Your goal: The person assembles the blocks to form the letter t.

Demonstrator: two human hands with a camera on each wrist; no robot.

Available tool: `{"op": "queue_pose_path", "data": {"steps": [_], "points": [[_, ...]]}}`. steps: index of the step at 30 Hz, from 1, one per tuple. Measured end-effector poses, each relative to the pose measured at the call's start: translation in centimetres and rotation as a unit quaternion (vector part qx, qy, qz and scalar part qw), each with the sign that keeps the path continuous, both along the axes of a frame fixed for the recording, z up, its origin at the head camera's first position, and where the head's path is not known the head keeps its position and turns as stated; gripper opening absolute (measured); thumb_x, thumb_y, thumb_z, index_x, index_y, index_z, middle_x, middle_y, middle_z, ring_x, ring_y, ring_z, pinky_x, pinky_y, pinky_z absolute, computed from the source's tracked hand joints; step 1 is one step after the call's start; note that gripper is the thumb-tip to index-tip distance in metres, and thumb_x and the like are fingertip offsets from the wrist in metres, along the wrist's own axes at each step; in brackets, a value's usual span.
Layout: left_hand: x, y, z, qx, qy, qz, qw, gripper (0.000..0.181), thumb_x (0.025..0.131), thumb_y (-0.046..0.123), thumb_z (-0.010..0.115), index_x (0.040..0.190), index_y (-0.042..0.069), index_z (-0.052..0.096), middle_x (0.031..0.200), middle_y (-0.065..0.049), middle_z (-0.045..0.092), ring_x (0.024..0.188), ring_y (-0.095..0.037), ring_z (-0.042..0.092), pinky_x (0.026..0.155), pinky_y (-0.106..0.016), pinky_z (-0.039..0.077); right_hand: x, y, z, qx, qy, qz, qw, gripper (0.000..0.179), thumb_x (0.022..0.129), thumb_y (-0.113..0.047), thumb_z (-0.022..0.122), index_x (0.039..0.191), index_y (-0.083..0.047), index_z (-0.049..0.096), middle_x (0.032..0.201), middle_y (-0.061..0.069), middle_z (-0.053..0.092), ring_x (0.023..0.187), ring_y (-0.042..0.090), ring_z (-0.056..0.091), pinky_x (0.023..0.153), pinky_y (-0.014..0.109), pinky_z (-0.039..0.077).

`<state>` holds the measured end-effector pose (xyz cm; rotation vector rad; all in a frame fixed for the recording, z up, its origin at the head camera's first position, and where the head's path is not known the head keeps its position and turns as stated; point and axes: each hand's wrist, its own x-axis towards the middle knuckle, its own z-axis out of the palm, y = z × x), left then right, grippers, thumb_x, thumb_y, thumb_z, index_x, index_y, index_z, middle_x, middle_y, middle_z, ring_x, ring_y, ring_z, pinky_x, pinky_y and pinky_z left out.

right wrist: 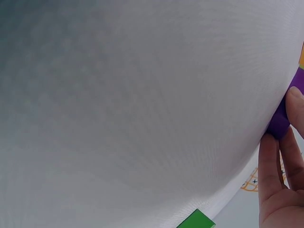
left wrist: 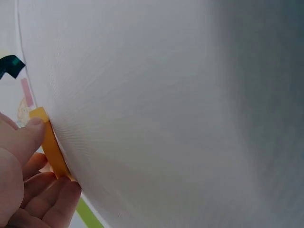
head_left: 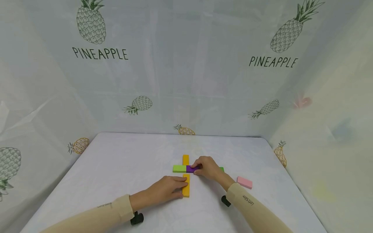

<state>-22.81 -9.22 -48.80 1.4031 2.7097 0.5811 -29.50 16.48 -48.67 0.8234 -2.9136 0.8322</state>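
Purple block (head_left: 191, 168) lies flat at the middle of a cross of blocks on the white table (head_left: 116, 168), pinched by the right hand (head_left: 207, 169), thumb and fingers curled round its near end; right wrist view shows the fingertips (right wrist: 270, 156) on the purple block (right wrist: 285, 111). Light green block (head_left: 179, 168) touches the purple one on its left side, a darker green block (head_left: 222, 169) peeks out from behind the right hand on the other side. Short orange block (head_left: 185, 159) sits just behind the purple one, long orange block (head_left: 186, 187) runs from it toward the person. Left hand (head_left: 166, 191) holds the long orange block from its left, fingers wrapped on the edge; left wrist view shows the thumb (left wrist: 26, 137) on top of the orange block (left wrist: 52, 147) and the fingers under it. Pink block (head_left: 244, 182) lies alone on the table, right of the right wrist, apart from the cross. Beige sleeves on both arms, pineapple-print curtain (head_left: 186, 64) all round the table
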Motion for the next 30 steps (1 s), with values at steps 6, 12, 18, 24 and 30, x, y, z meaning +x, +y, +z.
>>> {"op": "queue_pose_path", "data": {"steps": [6, 12, 18, 24, 30], "points": [[-0.33, 0.06, -0.16, 0.006, 0.002, 0.001, 1.0, 0.045, 0.099, 0.027, 0.078, 0.137, 0.004, 0.071, 0.146, -0.012, 0.065, 0.135, -0.021, 0.063, 0.108, -0.035, 0.054, -0.18, 0.0, -0.1, -0.004, -0.001, -0.003, 1.0, 0.019, 0.089, -0.012, 0.087, 0.108, -0.014, 0.084, 0.102, -0.003, 0.075, 0.09, 0.011, 0.061, 0.082, 0.028, 0.052], [-0.45, 0.09, -0.28, 0.011, 0.004, 0.008, 0.9999, 0.045, 0.098, 0.027, 0.079, 0.137, 0.004, 0.071, 0.146, -0.012, 0.065, 0.136, -0.021, 0.062, 0.11, -0.036, 0.053, -0.03, 0.04, -0.02, -0.006, 0.003, 0.003, 1.0, 0.02, 0.088, -0.012, 0.088, 0.108, -0.012, 0.084, 0.102, -0.002, 0.075, 0.089, 0.013, 0.061, 0.08, 0.027, 0.051], [-0.61, 0.1, -0.39, 0.011, 0.012, 0.01, 0.9998, 0.045, 0.098, 0.027, 0.08, 0.136, 0.005, 0.072, 0.145, -0.012, 0.066, 0.136, -0.021, 0.063, 0.109, -0.036, 0.054, -0.13, -0.01, -0.1, -0.005, 0.0, 0.003, 1.0, 0.02, 0.089, -0.013, 0.088, 0.108, -0.014, 0.084, 0.102, -0.003, 0.075, 0.09, 0.011, 0.061, 0.082, 0.027, 0.052], [-0.89, 0.05, -0.62, 0.009, 0.014, 0.01, 0.9998, 0.045, 0.098, 0.029, 0.079, 0.137, 0.006, 0.072, 0.146, -0.01, 0.065, 0.136, -0.02, 0.063, 0.108, -0.035, 0.054, -0.09, -0.06, -0.06, -0.005, 0.002, 0.005, 1.0, 0.02, 0.089, -0.013, 0.088, 0.108, -0.014, 0.084, 0.101, -0.003, 0.075, 0.088, 0.011, 0.06, 0.08, 0.027, 0.051], [-0.97, 0.06, -0.59, 0.006, 0.011, 0.014, 0.9998, 0.045, 0.099, 0.029, 0.078, 0.138, 0.007, 0.071, 0.147, -0.01, 0.065, 0.136, -0.02, 0.062, 0.108, -0.035, 0.054, -0.1, -0.13, 0.02, -0.005, -0.004, 0.0, 1.0, 0.02, 0.089, -0.012, 0.087, 0.108, -0.014, 0.084, 0.101, -0.002, 0.075, 0.089, 0.011, 0.06, 0.081, 0.026, 0.051]]}}
